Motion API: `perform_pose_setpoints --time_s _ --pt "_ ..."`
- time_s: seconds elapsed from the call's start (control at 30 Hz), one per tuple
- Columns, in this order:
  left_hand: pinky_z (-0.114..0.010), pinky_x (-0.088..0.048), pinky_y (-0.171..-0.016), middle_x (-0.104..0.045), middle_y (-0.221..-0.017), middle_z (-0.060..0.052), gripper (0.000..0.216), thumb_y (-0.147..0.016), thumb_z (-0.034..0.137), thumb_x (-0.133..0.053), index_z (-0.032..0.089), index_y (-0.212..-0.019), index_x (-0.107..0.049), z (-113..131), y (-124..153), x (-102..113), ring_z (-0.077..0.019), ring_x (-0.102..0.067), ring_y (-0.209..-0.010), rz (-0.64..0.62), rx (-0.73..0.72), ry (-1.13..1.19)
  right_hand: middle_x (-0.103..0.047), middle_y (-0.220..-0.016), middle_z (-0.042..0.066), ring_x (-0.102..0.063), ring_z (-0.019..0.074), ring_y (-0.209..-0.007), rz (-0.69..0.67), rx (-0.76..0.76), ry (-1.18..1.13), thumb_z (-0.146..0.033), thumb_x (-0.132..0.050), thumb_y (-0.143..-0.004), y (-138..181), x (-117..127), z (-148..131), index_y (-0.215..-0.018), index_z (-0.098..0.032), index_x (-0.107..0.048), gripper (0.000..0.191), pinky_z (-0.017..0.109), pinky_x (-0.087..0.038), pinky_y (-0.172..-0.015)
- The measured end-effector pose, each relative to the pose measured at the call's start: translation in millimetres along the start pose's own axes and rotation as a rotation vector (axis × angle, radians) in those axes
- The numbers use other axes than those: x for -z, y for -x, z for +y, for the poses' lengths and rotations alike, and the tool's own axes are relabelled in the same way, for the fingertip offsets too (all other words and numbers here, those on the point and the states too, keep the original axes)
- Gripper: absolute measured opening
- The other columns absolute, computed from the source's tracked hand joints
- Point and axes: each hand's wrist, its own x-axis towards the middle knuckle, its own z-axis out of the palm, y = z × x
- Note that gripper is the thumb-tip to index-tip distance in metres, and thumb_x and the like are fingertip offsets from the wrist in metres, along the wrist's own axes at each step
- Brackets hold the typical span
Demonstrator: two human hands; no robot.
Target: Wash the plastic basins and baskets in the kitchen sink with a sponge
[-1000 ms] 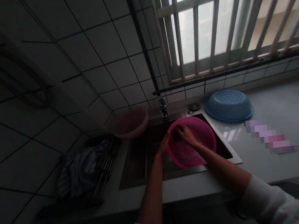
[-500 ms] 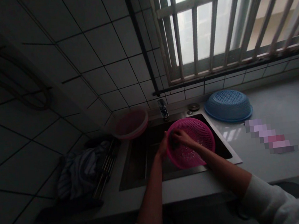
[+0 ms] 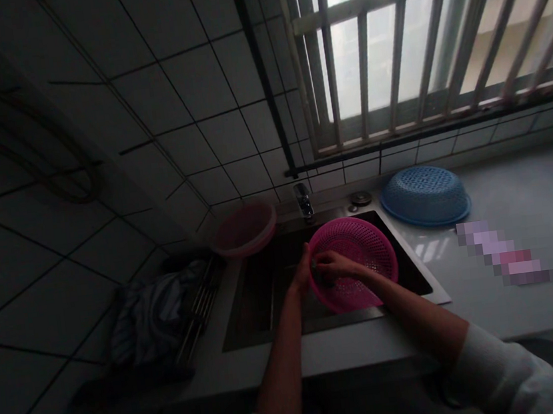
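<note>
A bright pink perforated basket (image 3: 362, 250) is tilted over the dark sink (image 3: 263, 303). My left hand (image 3: 303, 271) grips its left rim, fingers curled round the edge. Inside the basket, near that same rim, my right hand (image 3: 331, 266) presses against the mesh with its fingers closed together; whether something small and dark is under them I cannot make out. The tap (image 3: 303, 201) stands just behind the basket.
A blue basket (image 3: 425, 195) lies upside down on the white counter (image 3: 533, 202) to the right. A paler pink bowl (image 3: 245, 229) sits at the sink's back left corner. A striped cloth (image 3: 146, 317) lies on a rack to the left. Barred window above.
My right hand has slid lower and leftward inside the basket, towards the left rim. The basket has tipped slightly. My left hand has stayed on the rim.
</note>
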Motion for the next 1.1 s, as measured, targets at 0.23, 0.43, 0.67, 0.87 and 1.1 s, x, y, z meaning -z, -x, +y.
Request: perform_pose_setpoints --time_s 0.23,0.43,0.67,0.87,1.1 --pt "-0.050 -0.040 -0.123 -0.077 -0.127 -0.011 0.065 -0.090 0.077 -0.057 0.022 -0.117 -0.079 -2.1 -7.4 -8.6 -0.0323 -0.062 -0.134 -0.077 -0.169 0.059 -0.068 -0.092 0.004 -0.061 0.0186 -0.077 0.566 0.215 -0.126 -0.058 -0.067 -0.083 -1.4 21.8 -23.2 -0.098 -0.021 -0.063 0.040 0.028 -0.052 -0.069" --pt "-0.056 -0.052 -0.108 -0.081 -0.100 -0.017 0.086 -0.085 0.091 -0.044 0.015 -0.105 -0.080 -2.5 0.6 2.8 -0.0396 -0.071 -0.117 -0.004 0.046 -0.051 -0.062 -0.075 0.000 -0.054 0.0137 -0.063 -0.093 -0.004 -0.051 -0.052 -0.077 -0.077 10.1 -1.4 -13.2 -0.082 -0.018 -0.063 0.037 0.026 -0.045 -0.060" --pt "-0.049 -0.037 -0.124 -0.076 -0.129 -0.010 0.067 -0.088 0.080 -0.058 0.022 -0.115 -0.079 -1.0 -3.2 -5.9 -0.0336 -0.059 -0.137 -0.037 -0.156 -0.017 -0.064 -0.083 0.002 -0.056 0.0153 -0.069 0.430 0.173 -0.151 -0.056 -0.073 -0.078 -1.3 19.7 -15.2 -0.089 -0.019 -0.062 0.040 0.026 -0.046 -0.062" --pt "-0.047 -0.042 -0.119 -0.079 -0.117 -0.013 0.069 -0.085 0.081 -0.062 0.018 -0.106 -0.080 -3.0 -5.0 -5.2 -0.0327 -0.064 -0.128 0.005 -0.167 -0.019 -0.061 -0.077 0.000 -0.053 0.0142 -0.064 0.344 0.109 -0.198 -0.055 -0.074 -0.077 0.2 17.3 -14.6 -0.088 -0.019 -0.061 0.039 0.027 -0.045 -0.060" --pt "-0.044 -0.048 -0.110 -0.081 -0.101 -0.013 0.081 -0.085 0.088 -0.049 0.015 -0.094 -0.080 0.0 -3.4 -0.4 -0.0357 -0.065 -0.125 0.144 -0.143 -0.057 -0.062 -0.074 0.001 -0.053 0.0133 -0.064 0.216 0.118 -0.110 -0.058 -0.076 -0.078 2.3 -5.6 -14.7 -0.080 -0.017 -0.065 0.043 0.025 -0.042 -0.059"
